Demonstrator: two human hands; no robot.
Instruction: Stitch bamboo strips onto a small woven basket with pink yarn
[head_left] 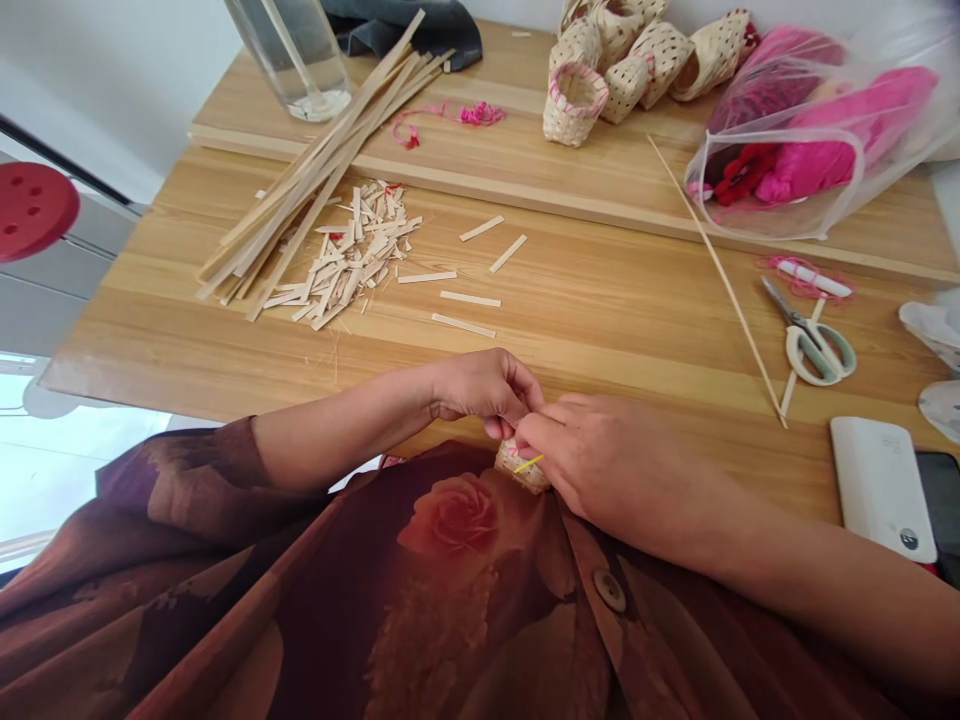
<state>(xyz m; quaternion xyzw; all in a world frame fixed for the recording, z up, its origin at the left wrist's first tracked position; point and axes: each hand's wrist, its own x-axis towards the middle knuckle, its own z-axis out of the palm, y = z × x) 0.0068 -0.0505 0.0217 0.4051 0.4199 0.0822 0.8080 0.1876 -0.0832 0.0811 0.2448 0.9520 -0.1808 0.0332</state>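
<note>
My left hand [480,388] and my right hand [600,455] meet close to my chest, just over the near edge of the wooden table [600,300]. Both are closed in a pinch on a small woven straw basket [521,468], mostly hidden under the fingers. A thin yellow strip [529,463] sticks out between the fingertips of my right hand. My dark floral garment [420,600] fills the bottom of the view.
On the table lie long bamboo strips [322,165], a heap of short offcuts [352,255], a glass jar [296,50], several finished woven baskets [622,55], a plastic bag of pink yarn [810,130], scissors [814,340], a thin stick [716,265] and a white device [881,485]. A red stool [30,205] stands left.
</note>
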